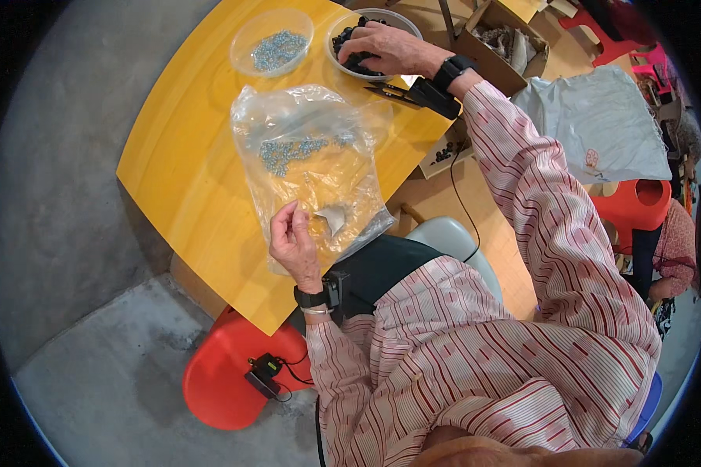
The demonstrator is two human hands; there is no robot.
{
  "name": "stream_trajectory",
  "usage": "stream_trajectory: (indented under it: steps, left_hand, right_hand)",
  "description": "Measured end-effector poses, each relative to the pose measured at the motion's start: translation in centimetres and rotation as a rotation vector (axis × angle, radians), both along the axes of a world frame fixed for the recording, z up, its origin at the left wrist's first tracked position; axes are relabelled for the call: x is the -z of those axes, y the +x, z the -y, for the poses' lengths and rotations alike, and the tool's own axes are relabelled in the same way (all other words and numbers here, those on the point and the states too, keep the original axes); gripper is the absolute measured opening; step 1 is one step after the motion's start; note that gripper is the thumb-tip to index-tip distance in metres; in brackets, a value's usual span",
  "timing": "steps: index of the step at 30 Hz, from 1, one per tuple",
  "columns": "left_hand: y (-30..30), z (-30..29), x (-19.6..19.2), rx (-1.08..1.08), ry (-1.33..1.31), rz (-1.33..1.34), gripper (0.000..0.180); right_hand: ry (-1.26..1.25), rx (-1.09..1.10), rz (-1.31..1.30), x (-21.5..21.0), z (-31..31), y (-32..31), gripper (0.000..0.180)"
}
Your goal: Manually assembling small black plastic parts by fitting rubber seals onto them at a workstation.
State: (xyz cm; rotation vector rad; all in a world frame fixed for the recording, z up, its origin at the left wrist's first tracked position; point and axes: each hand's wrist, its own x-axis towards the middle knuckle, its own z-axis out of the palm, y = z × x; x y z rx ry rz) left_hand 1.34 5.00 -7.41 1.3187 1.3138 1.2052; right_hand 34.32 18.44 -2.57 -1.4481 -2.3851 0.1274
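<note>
With the plastic bag [269, 117] as the centre of our clock, we have the left hand [294, 243] between six and seven, over the bag's near part. Its thumb and fingers come together in a pinch pose, but we cannot tell whether anything sits between the tips. At one o'clock, our right hand [401, 50] reaches into a clear tub [420, 33], fingers bent down among black pieces [339, 43]; they hide the grip, so we cannot tell whether it has closed on one.

Small metal bits [276, 156] lie scattered at the bag's middle, toward eleven; we cannot tell whether they are inside it or on top. A grey scrap [332, 220] lies at five, just beside our left hand. Between eleven and twelve stands a clear bowl [241, 62] with more metal bits in it, near the tub.

At two, a black tool [427, 95] rests by the edge of our yellow table [187, 156], and farther out that way stands a cardboard box [491, 62]. A white sack [592, 117] lies between two and three. Between six and seven, beyond the table, a red stool [218, 381] carries a black device [262, 383] with a cable.
</note>
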Motion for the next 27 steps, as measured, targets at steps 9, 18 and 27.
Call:
stream_trajectory:
  steps: [9,18,27]
  left_hand:
    - [-0.4,-0.7,-0.3,0.105,-0.070,-0.215,0.013]
    - [-0.7,0.6,-0.5,0.072,-0.112,-0.102,0.014]
    - [0.5,1.4,-0.7,0.003,0.016,-0.359,0.011]
  right_hand:
    - [0.023,0.060,0.041,0.9,0.2,0.4,0.018]
    - [0.055,0.040,0.012,0.8,0.3,0.2,0.025]
    - [0.048,-0.013,0.182,-0.5,-0.7,-0.1,0.027]
